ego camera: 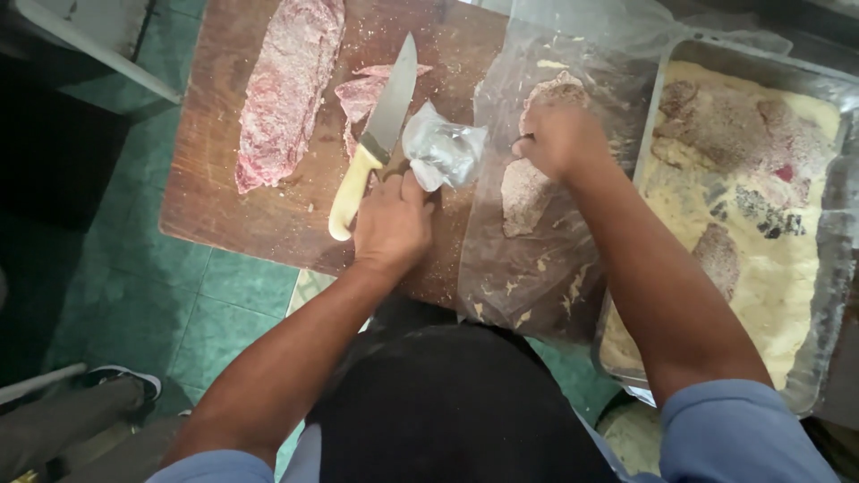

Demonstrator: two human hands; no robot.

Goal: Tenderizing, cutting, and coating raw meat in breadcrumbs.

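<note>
The left hand (392, 224) rests on the wooden cutting board (224, 197), fingers closed on a crumpled bit of clear plastic (441, 152) that bunches up just beyond the knuckles. Touching that hand on its left lies a knife (376, 134) with a cream handle, blade pointing far across the board. The right hand (555, 139) is curled into a fist around the top of a clear plastic bag (537, 259), which spreads toward the near edge over the board's right end; 2 breaded pieces of meat (523, 197) show through it, just below and beside the fist.

Far left on the board lies a long strip of raw meat (284, 89), with a smaller cut piece (362, 94) beside the blade. Bare board is open near the left corner. To the right, touching the bag, a metal tray (828, 268) holds breadcrumbs and more coated pieces. Green floor tiles (134, 268) lie past the board's left and near edges.
</note>
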